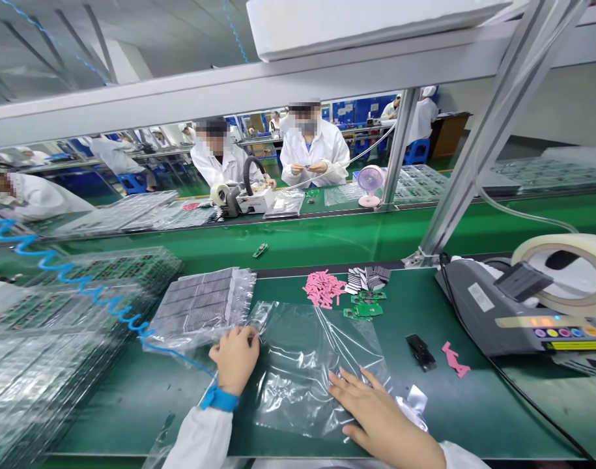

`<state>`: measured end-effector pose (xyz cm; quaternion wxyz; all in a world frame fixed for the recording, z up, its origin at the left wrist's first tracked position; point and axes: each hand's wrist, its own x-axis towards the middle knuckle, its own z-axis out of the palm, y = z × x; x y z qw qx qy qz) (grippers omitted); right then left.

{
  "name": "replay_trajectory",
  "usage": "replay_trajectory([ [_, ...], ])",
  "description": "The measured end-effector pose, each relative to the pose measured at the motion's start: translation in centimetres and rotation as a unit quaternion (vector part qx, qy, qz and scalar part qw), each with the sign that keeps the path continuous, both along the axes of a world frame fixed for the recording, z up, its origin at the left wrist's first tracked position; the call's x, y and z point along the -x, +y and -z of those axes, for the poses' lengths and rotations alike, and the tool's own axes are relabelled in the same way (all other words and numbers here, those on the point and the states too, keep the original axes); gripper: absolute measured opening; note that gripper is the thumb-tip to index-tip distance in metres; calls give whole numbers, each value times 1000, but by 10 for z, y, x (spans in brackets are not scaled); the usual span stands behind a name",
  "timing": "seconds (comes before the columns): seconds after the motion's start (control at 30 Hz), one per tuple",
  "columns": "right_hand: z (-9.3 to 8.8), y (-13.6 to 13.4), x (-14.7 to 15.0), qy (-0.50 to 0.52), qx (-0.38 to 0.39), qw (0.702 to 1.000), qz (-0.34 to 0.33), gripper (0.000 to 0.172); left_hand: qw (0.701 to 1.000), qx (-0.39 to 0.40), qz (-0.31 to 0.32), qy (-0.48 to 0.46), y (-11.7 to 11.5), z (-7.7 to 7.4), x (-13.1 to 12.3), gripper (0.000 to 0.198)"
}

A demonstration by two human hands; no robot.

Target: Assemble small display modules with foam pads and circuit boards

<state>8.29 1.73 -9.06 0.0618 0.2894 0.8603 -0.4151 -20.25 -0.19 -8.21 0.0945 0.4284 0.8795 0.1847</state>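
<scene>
A clear plastic bag [298,391] lies flat on the green bench top in front of me. My left hand [236,358], wearing a blue wrist strap [220,398], is closed at the bag's left edge with its fingers curled on the plastic. Spread flat over the lower right part of the bag is my right hand [370,407], fingers apart. Beyond the bag are a heap of pink strips [324,288], small green circuit boards [365,309] and grey-black striped pieces [376,278]. A bagged stack of grey strip sheets [200,303] lies beyond my left hand.
Clear trays of circuit boards [48,365] are stacked at left, crossed by a blue coiled cord [87,283]. At right stands a tape dispenser [493,306], near black pieces [421,352] and pink strips [455,359]. Co-workers sit beyond the green conveyor belt [317,238].
</scene>
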Motion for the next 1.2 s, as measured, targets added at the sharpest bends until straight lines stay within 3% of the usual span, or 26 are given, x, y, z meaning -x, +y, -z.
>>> replay_trajectory([
  [0.1,0,0,0,11,2,1000,10,62,988,-50,-8,-147,-2,-22,8,19],
  [0.2,0,0,0,17,4,1000,17,59,953,-115,-31,-279,-14,-48,19,22],
  [0.37,-7,0,2,19,0,1000,16,59,892,-226,-98,-378,-32,-86,34,31],
  [0.47,-18,1,4,34,-16,999,33,45,877,-264,-90,-392,-37,-102,23,29],
  [0.57,-37,1,2,77,-56,993,69,33,880,-245,-8,-407,-38,-111,-10,20],
  [0.63,-56,1,-4,166,-115,974,100,29,886,-182,106,-414,-35,-114,-38,15],
  [0.73,-83,1,-14,315,-237,909,138,24,869,-76,276,-404,-26,-116,-76,12],
  [0.83,-97,2,-24,335,-319,870,169,19,841,-10,370,-394,-15,-116,-103,9],
  [0.93,-95,4,-35,288,-351,873,180,11,838,8,392,-381,-7,-112,-120,9],
  [1.1,-81,-1,-51,251,-368,881,161,14,827,17,386,-409,-2,-97,-135,9],
  [1.17,-76,-4,-54,266,-382,867,177,13,799,3,353,-488,0,-87,-140,28],
  [1.2,-73,-6,-55,279,-386,859,189,13,771,-4,328,-546,2,-82,-144,43],
])
